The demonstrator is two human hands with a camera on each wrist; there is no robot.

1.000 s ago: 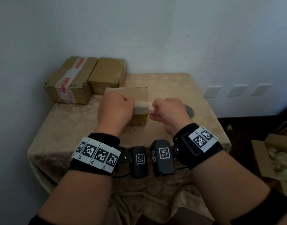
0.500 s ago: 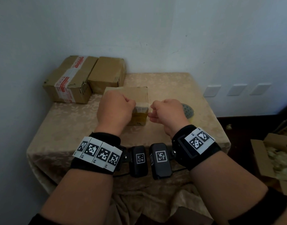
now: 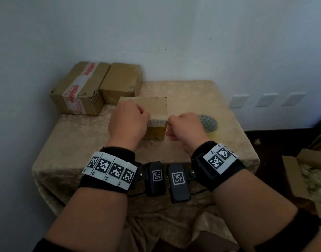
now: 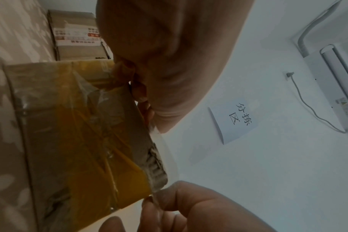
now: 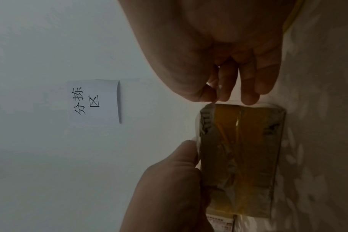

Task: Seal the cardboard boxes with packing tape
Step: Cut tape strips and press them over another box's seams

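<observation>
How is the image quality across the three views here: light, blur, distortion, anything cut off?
Head view: dim, even light, sharp enough; wide-angle bending at the edges; the tape roll is half hidden behind the right hand. Left wrist view: murky, the left hand looms large and soft, the small box smeared. Right wrist view: dark and grainy, though the wall sign reads clearly.

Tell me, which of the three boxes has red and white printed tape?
The back-left box, beside the wall; the other two show only plain brown tops.

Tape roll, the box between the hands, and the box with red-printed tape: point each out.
Tape roll (image 3: pixel 208 123): head view, on its patterned top face.
Box between the hands (image 3: pixel 152 104): head view, on its bare top.
Box with red-printed tape (image 3: pixel 91 101): head view, on its front side.
</observation>
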